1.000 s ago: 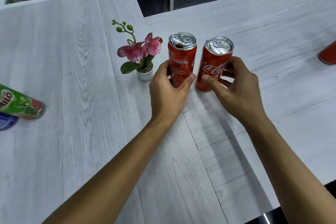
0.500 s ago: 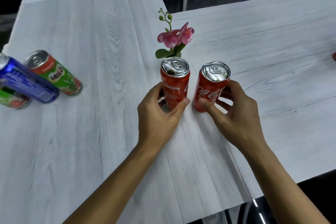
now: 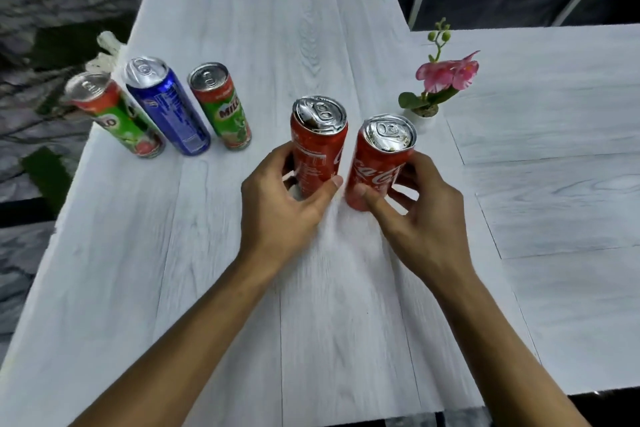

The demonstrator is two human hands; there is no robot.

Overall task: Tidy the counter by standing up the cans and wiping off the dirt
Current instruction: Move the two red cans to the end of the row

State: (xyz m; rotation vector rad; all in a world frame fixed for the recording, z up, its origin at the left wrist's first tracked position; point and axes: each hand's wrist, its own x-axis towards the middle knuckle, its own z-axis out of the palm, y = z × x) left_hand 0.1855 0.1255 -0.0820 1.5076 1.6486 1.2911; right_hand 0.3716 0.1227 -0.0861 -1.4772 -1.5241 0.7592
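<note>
The left hand (image 3: 277, 204) gripped the left red can (image 3: 317, 146) low on its body, thumb on the near face, fingers curled round the far side. The right hand (image 3: 422, 215) held the right red can (image 3: 379, 163) likewise — thumb in front, fingers wrapped behind. Both cans stood upright on the white counter (image 3: 311, 305), just beside each other but apart (their tops were open). To the left a blue can (image 3: 169, 111) stood between an inner Milo can (image 3: 223, 107) and an outer Milo can (image 3: 117, 114) at the counter's edge. A potted pink flower (image 3: 446, 74) sat further back — to the right.
</note>
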